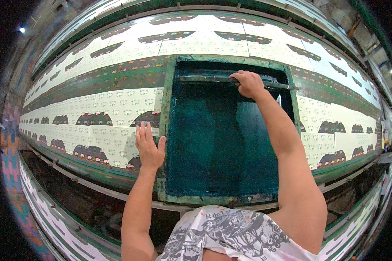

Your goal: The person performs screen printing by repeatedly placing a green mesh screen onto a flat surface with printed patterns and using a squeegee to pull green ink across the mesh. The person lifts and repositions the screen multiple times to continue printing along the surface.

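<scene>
A green-rimmed screen-printing frame [295, 104] lies on the long table in front of me, its mesh [213, 143] coated in dark teal. Across the far end of the mesh runs a long squeegee [200, 79]. My right hand [250, 85] is closed around the squeegee's bar, the arm stretched over the frame's right half. At the frame's left side rests my left hand [149, 148], fingers stretched out and thumb by the rim. Pale cut fabric pieces [113, 98] with small green prints lie flat on both sides of the frame.
The dark green table [135, 69], dotted with pink marks, shows between the fabric rows. More pale pieces [196, 39] lie along its far side. A rail [96, 187] runs along the near edge. Other long tables with pale striped pieces [52, 222] stand behind and beyond.
</scene>
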Action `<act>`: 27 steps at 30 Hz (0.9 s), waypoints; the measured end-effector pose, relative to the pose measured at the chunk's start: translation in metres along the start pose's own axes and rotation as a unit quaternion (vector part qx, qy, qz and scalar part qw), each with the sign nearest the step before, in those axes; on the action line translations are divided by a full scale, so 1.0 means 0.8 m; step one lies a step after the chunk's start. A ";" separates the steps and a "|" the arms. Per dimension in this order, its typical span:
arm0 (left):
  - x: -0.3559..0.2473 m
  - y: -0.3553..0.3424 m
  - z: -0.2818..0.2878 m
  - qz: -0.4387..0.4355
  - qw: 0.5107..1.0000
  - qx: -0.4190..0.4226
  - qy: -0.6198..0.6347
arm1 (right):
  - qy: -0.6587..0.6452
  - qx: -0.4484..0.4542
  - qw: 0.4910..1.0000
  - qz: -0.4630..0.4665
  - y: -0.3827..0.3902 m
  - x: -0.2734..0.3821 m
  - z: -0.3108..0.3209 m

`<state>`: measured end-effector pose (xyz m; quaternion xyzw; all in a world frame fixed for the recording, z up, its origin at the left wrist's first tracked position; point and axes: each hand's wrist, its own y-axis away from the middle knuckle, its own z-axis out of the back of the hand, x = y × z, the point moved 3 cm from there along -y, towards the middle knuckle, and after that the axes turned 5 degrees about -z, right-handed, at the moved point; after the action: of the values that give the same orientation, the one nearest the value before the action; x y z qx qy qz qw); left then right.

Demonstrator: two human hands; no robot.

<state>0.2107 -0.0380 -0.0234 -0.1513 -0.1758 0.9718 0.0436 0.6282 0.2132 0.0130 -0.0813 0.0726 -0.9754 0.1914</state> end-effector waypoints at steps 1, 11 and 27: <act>0.001 0.001 0.000 0.005 1.000 0.009 -0.001 | -0.004 -0.005 1.000 0.009 0.003 0.000 0.001; 0.006 -0.003 -0.006 -0.015 1.000 0.006 -0.013 | 0.000 0.084 0.996 0.021 0.073 0.034 0.016; 0.011 -0.009 -0.030 -0.008 1.000 -0.020 -0.022 | -0.026 0.080 0.996 -0.004 0.395 0.215 0.047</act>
<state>0.2098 -0.0224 -0.0448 -0.1288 -0.1971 0.9709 0.0447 0.5921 -0.1471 0.0179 -0.0915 -0.0107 -0.9765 0.1950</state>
